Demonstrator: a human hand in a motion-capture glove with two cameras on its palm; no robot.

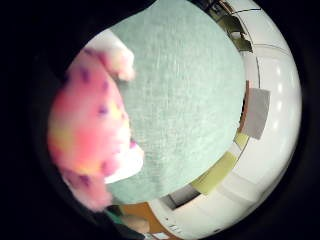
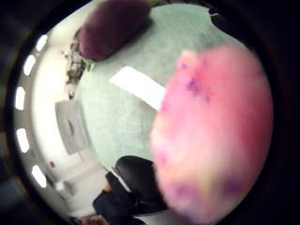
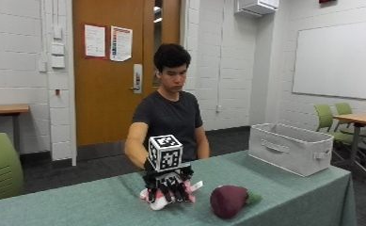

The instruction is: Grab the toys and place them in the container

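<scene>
Outside view. Table: covered in green cloth, person seated behind it. Right hand: gloved, lowered over the near middle of the table, fingers curled down around a pink toy. Pink toy: soft, pale underside, held against the cloth; whether it is lifted clear cannot be told. Purple toy: dark, rounded, with a small green tip, lying on the cloth just beside the hand, apart from it. Container: grey fabric bin with a handle slot, standing at the far end of the table, well apart from both toys.

Little-finger palm view. Pink toy: fuzzy, pink and yellow with purple spots, close against the palm, over the green cloth. Container: seen beyond the cloth's edge.

Thumb palm view. Pink toy: fills much of the view, close to the palm. Purple toy: lying on the cloth near its edge. White strip: flat on the cloth between the two toys. Container: past the cloth.
</scene>
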